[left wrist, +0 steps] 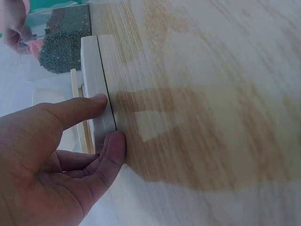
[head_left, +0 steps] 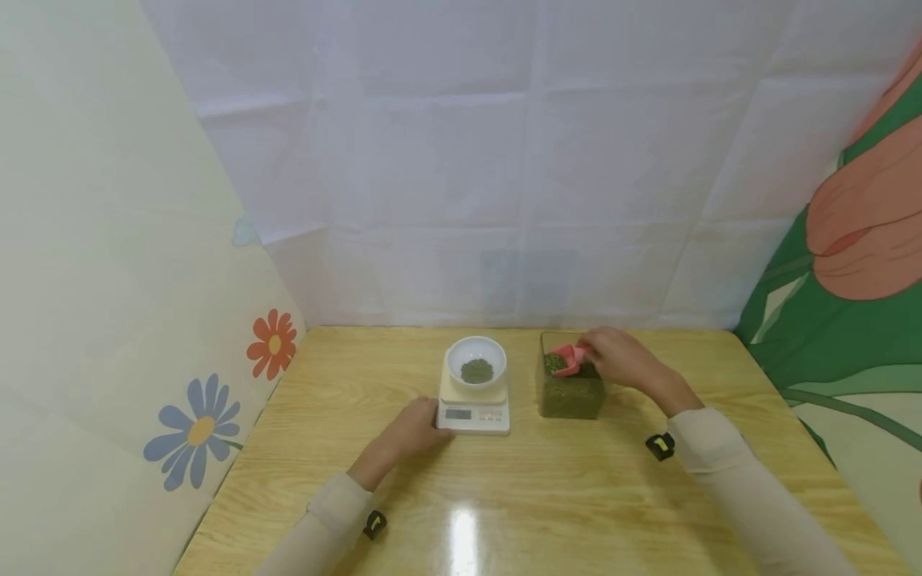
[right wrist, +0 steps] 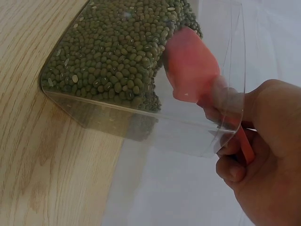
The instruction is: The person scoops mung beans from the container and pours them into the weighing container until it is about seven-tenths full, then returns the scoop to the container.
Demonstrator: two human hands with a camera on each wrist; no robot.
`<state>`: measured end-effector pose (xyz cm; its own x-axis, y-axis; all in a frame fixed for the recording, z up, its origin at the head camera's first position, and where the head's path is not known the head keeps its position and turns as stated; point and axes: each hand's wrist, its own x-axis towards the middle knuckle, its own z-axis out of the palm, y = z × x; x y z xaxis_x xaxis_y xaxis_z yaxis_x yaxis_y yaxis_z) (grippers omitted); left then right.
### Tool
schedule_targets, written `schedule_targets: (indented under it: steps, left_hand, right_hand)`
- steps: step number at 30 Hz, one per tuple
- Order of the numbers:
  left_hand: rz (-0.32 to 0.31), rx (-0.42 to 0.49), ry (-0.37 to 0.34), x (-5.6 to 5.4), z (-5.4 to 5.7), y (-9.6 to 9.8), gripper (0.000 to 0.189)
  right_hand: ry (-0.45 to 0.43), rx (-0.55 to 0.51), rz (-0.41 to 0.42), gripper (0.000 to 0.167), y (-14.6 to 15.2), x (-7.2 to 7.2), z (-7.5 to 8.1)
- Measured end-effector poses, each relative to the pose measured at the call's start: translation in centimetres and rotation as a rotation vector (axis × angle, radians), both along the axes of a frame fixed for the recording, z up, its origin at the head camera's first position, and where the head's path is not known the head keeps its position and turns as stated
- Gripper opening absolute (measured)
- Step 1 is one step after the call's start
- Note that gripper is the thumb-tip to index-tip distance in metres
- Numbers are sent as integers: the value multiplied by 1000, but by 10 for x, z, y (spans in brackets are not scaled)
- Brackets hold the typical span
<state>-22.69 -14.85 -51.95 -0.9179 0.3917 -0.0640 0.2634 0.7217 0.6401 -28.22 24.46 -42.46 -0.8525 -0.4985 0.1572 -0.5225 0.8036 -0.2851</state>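
Beige sleeve (head_left: 320, 524) leads to your left hand (head_left: 413, 432), which holds the scale (head_left: 497, 426) by its front left corner; on it stands a white bowl (head_left: 475, 347) with small green beans (head_left: 477, 371). To the right, a clear container (head_left: 569, 400) of more beans (right wrist: 110, 66) stands on the bench (head_left: 569, 488); your right hand (head_left: 623, 358) grips the pink scoop (head_left: 567, 362) in it.

Scale (head_left: 474, 418) on tabletop (head_left: 562, 496), left of container (head_left: 569, 398); gap between. Bowl (head_left: 475, 346) atop scale, behind display (head_left: 458, 414); beans (head_left: 477, 371) in bowl. More beans (right wrist: 108, 61) in container. Scoop (head_left: 565, 362) inside container, handle toward right. Hands: left hand (head_left: 416, 428) at scale's left front corner, right hand (head_left: 621, 358) at container's right rim, on scoop handle. Cloth (head_left: 432, 160) behind tabletop.
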Motion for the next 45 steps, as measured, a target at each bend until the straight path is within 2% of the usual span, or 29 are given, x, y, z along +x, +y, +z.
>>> schedule_targets:
  steps: [15, 27, 45]
  left_hand:
    - [-6, -3, -2, 0, 1, 1, 28]
    - [0, 10, -3, 0, 0, 1, 25]
    - [4, 14, -17, 0, 1, 1, 29]
  right_hand:
    - [-5, -30, -2, 18, 3, 4, 5]
    - [-8, -70, -7, 21, 7, 0, -2]
    - [-6, -92, -30, 22, 10, 2, -4]
